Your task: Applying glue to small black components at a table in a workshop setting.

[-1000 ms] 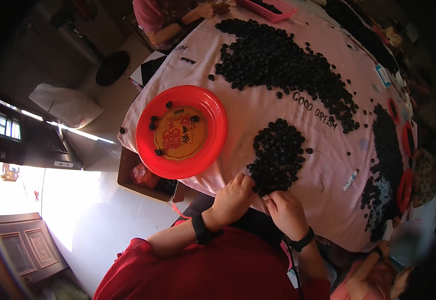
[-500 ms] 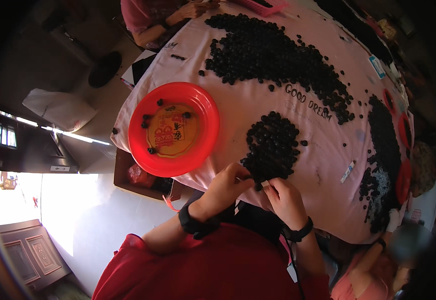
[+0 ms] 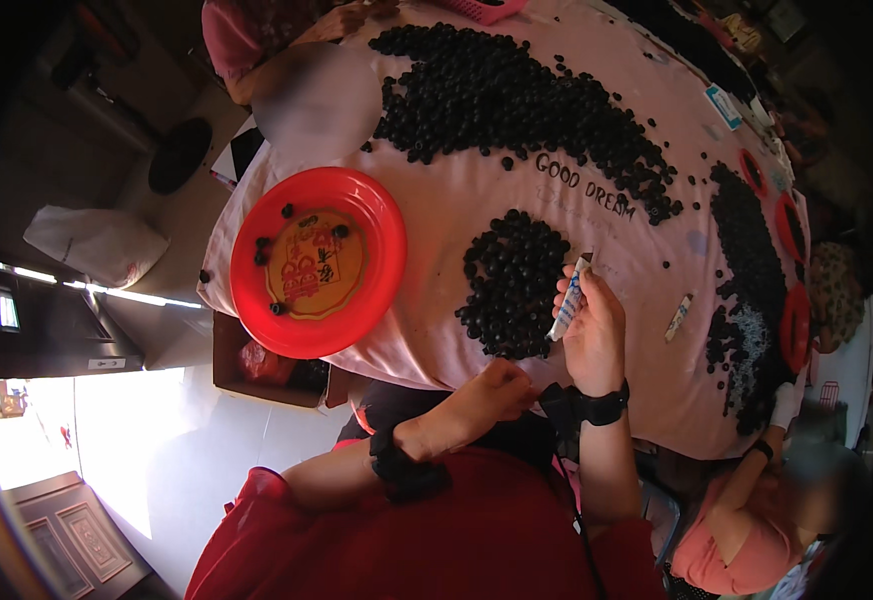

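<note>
My right hand (image 3: 594,325) is raised over the pink cloth, its fingers closed around a slim white stick (image 3: 571,297) with blue marks and a dark tip. Beside it lies a small pile of round black pieces (image 3: 517,275), some with holes. At the cloth's near edge, my left hand (image 3: 500,392) is held low with its fingers curled in; whatever they hold, if anything, is hidden. A red plate (image 3: 385,300) stands left of the pile and contains several black pieces (image 3: 341,231).
A larger heap of black pieces (image 3: 497,90) spreads across the far side. Another white stick (image 3: 679,316) lies to the right, near a long dark heap (image 3: 754,235) and red plates (image 3: 795,325). Other people sit at the far left and right. Below the left edge is a box (image 3: 247,385).
My hands have parted: the right has risen up and right with the white stick, while the left has dropped a little toward me. The whole view has shifted slightly.
</note>
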`<state>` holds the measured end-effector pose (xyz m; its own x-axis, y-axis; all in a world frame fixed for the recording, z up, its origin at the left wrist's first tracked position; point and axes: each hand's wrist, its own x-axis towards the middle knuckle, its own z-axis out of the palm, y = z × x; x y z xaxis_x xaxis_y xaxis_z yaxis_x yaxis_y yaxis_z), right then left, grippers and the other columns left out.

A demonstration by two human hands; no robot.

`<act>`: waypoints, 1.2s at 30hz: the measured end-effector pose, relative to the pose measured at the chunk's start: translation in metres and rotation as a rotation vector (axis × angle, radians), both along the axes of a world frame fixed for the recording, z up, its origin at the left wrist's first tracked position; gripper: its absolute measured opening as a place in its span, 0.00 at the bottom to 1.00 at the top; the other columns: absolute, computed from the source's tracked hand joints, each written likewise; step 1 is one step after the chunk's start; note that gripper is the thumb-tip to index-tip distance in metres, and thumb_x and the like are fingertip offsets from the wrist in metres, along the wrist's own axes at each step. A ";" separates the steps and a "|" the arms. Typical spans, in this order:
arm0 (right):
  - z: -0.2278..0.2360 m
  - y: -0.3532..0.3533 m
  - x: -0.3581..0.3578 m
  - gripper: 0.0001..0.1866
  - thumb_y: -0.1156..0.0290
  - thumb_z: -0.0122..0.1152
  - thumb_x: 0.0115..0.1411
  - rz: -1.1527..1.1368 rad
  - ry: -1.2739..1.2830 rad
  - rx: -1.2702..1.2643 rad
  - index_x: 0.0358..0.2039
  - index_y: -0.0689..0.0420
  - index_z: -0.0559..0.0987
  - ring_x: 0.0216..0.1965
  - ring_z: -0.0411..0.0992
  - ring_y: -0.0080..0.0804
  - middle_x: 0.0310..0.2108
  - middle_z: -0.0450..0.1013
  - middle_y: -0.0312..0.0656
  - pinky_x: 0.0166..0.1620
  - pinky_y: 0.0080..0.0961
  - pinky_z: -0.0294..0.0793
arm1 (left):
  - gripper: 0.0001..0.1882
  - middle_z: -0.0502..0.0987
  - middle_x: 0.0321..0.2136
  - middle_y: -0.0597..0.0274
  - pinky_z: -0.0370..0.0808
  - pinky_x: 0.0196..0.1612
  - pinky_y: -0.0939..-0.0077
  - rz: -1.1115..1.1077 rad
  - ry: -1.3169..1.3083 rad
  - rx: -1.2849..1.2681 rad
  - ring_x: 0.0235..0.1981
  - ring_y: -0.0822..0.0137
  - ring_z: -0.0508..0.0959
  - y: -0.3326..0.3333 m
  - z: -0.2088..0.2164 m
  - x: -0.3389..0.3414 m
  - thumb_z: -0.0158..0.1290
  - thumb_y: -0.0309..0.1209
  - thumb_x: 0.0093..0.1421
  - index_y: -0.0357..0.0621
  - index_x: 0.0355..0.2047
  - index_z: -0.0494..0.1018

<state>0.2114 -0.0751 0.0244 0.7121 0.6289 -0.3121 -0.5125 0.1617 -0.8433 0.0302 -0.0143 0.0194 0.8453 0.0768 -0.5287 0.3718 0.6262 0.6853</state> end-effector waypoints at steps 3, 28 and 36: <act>-0.007 0.001 0.003 0.12 0.65 0.57 0.68 -0.058 -0.004 0.031 0.45 0.59 0.78 0.41 0.72 0.22 0.42 0.75 0.36 0.45 0.24 0.73 | 0.22 0.72 0.50 0.51 0.72 0.59 0.64 0.008 0.051 -0.156 0.53 0.59 0.76 -0.007 0.002 0.003 0.45 0.42 0.72 0.35 0.55 0.62; -0.017 0.024 0.007 0.09 0.67 0.54 0.70 -0.162 -1.185 -0.370 0.42 0.60 0.77 0.30 0.71 0.17 0.32 0.77 0.35 0.34 0.19 0.71 | 0.19 0.74 0.44 0.53 0.77 0.55 0.63 0.248 0.044 -0.240 0.47 0.63 0.78 -0.025 0.015 0.004 0.41 0.38 0.73 0.33 0.53 0.61; -0.001 0.015 -0.003 0.14 0.62 0.57 0.68 -0.082 -0.154 -0.076 0.44 0.59 0.78 0.36 0.72 0.23 0.36 0.75 0.38 0.40 0.22 0.73 | 0.17 0.75 0.42 0.55 0.77 0.53 0.67 0.042 -0.026 0.047 0.44 0.65 0.79 -0.002 0.022 0.006 0.43 0.37 0.73 0.35 0.52 0.63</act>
